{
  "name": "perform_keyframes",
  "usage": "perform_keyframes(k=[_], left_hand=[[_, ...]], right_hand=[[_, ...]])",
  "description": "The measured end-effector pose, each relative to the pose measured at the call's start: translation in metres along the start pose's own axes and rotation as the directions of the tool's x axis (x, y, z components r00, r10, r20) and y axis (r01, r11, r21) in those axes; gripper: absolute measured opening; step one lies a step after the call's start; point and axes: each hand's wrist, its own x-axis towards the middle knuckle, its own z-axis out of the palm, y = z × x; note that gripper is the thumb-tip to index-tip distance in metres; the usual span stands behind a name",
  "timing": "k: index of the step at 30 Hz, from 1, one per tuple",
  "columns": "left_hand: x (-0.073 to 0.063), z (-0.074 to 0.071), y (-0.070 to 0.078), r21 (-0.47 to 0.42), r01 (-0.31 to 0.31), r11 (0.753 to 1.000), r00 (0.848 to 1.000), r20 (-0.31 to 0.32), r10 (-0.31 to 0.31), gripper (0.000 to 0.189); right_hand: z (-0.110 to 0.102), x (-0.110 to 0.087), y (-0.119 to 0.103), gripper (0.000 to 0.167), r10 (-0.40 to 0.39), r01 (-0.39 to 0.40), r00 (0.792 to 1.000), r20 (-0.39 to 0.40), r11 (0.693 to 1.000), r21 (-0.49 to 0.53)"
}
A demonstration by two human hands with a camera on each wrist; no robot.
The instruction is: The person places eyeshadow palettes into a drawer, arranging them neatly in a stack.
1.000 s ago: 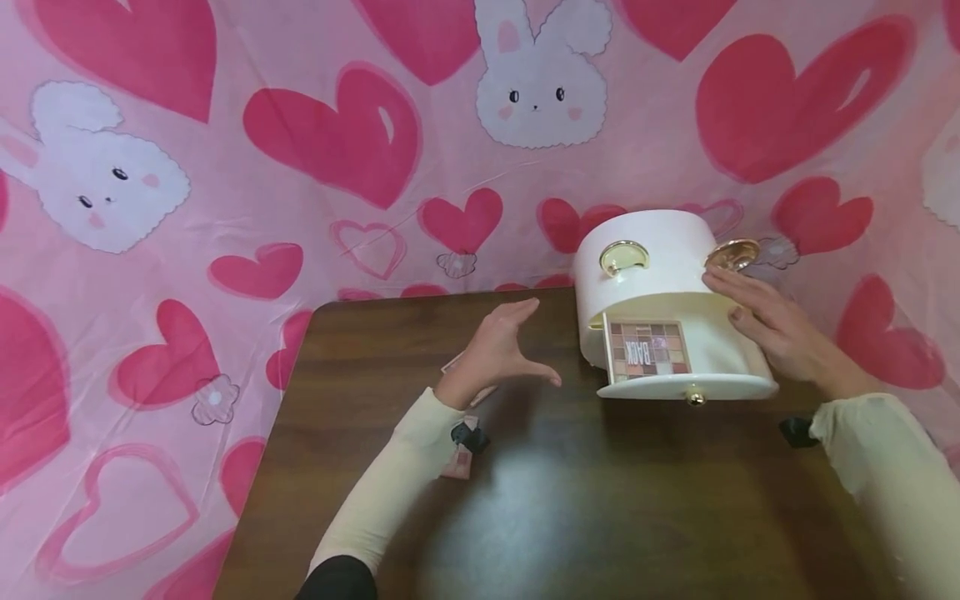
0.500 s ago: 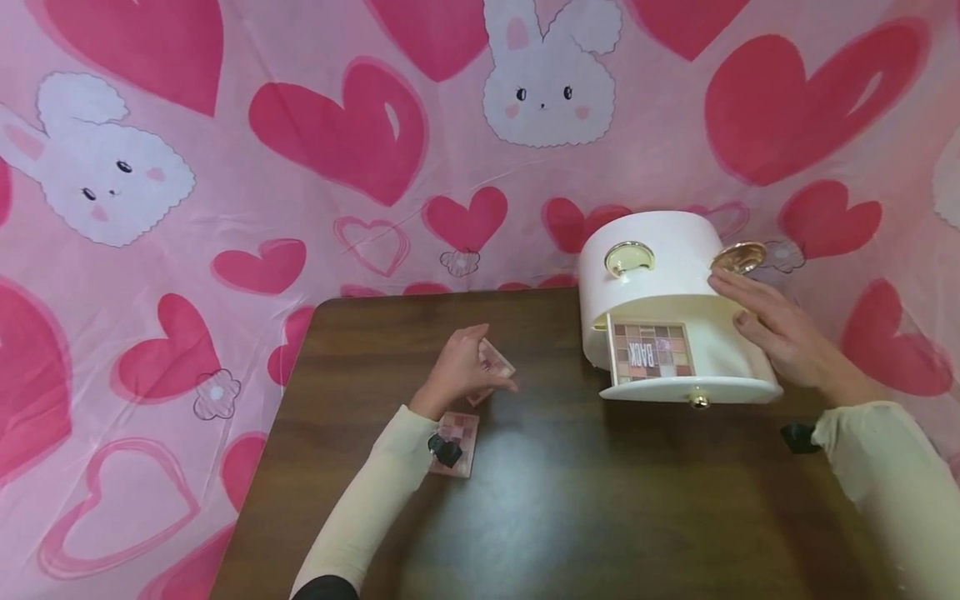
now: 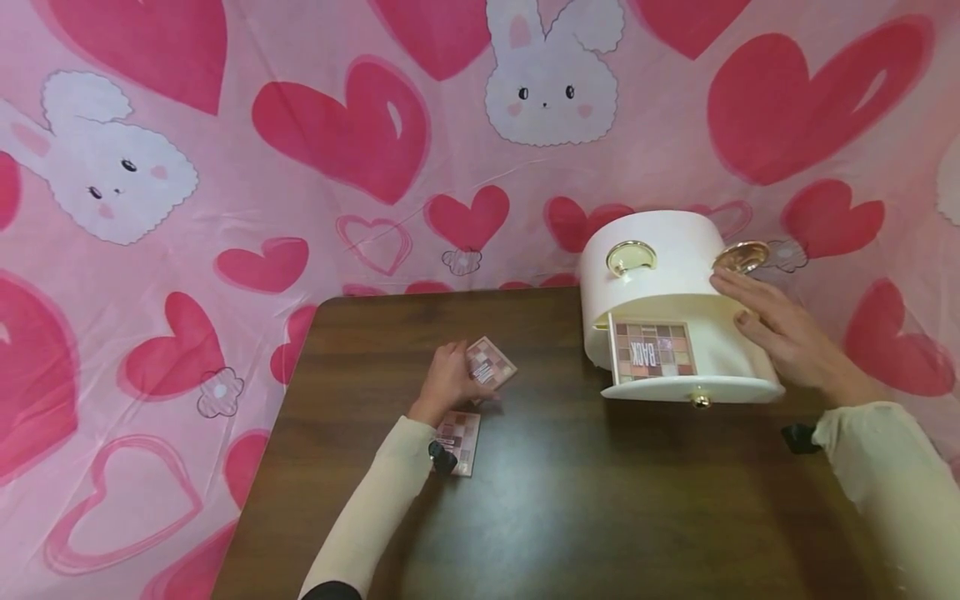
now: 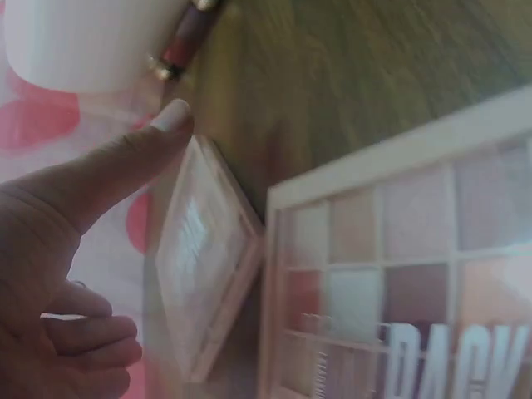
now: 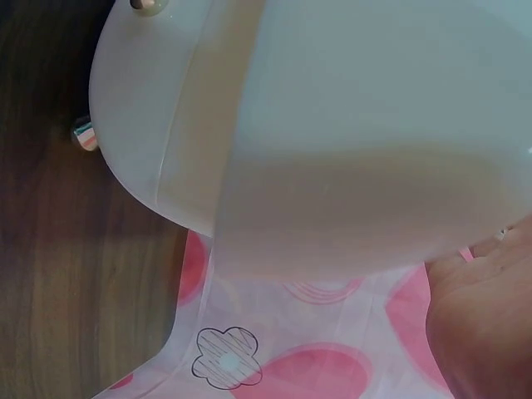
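Observation:
In the head view my left hand is at the left corner of a makeup palette, its thumb by the near edge. The left wrist view shows a straight thumb with its tip at that palette's corner, and the other fingers bent below. Nearer me a second palette lies on the table, partly behind the wrist. My right hand rests flat along the right side of a white rounded makeup organizer. Its drawer front is pulled out, and a palette marked BACK lies inside.
A dark wooden table bears everything, with a pink heart-and-bunny cloth behind it. Gold round handles sit on the organizer, and a gold knob juts from the drawer. The wrist mounts are black.
My left hand has moved left and slightly toward me from near the organizer, down to the far loose palette, and its fingers have drawn closer together. My right hand stays at the organizer.

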Motion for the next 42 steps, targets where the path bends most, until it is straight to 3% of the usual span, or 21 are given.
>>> perform_keyframes(k=[6, 10, 17, 21, 27, 31, 42], left_hand=[[-0.001, 0.008, -0.011, 0.047, 0.063, 0.997, 0.998, 0.0, -0.063, 0.118], [-0.003, 0.013, -0.014, 0.066, 0.053, 0.996, 0.998, 0.013, -0.054, 0.12], [-0.004, 0.015, -0.011, 0.085, 0.077, 0.993, 0.997, 0.019, -0.079, 0.111], [-0.002, 0.017, -0.012, 0.1, 0.06, 0.993, 0.998, 0.009, -0.061, 0.105], [0.001, 0.02, -0.019, 0.048, 0.059, 0.997, 0.998, -0.035, -0.058, 0.096], [0.001, 0.019, -0.02, 0.01, 0.06, 0.998, 0.997, -0.048, -0.059, 0.104], [-0.001, 0.01, -0.013, -0.083, 0.023, 0.996, 0.997, -0.074, -0.03, 0.112]], right_hand=[[0.0, -0.001, 0.001, 0.066, 0.02, -0.02, 1.0, 0.002, 1.0, -0.013], [0.0, -0.001, 0.001, 0.066, 0.026, -0.026, 1.0, 0.004, 1.0, -0.01], [0.001, -0.001, 0.003, 0.066, -0.002, 0.002, 1.0, -0.001, 1.0, 0.001], [0.0, -0.001, 0.003, 0.066, -0.013, 0.013, 1.0, -0.004, 1.0, 0.008], [-0.001, 0.0, 0.001, 0.064, 0.039, -0.039, 0.999, 0.016, 0.999, -0.001], [-0.003, 0.0, -0.001, 0.063, 0.072, -0.072, 0.997, 0.031, 0.997, 0.005], [-0.002, 0.0, -0.002, 0.063, 0.064, -0.064, 0.998, 0.029, 0.998, 0.021]])
